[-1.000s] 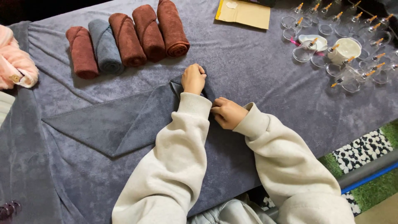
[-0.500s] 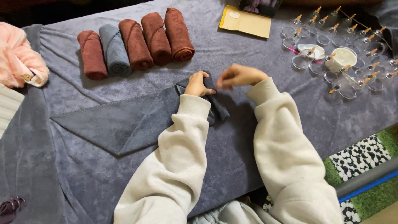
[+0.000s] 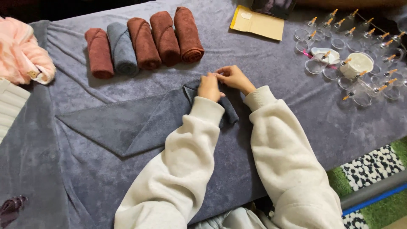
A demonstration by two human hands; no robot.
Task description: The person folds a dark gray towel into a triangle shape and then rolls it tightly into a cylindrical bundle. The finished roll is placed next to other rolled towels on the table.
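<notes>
Under my hands the grey towel [image 3: 127, 123] is soft, matt terry cloth, like the rolled towels [image 3: 144, 40]. The cups [image 3: 360, 91] are glossy clear plastic; the envelope [image 3: 257, 24] is matt paper.

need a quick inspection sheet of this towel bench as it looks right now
surface: table covered by grey cloth.
job's things: dark grey towel partly rolled at its right end; five rolled towels in a row behind.
clutter: clear cups, yellow envelope, pink cloth.
grippers: left hand and right hand both on the roll's end, fingertips meeting.
cables: nothing seen.
surroundings: green and pebble-pattern floor.
</notes>
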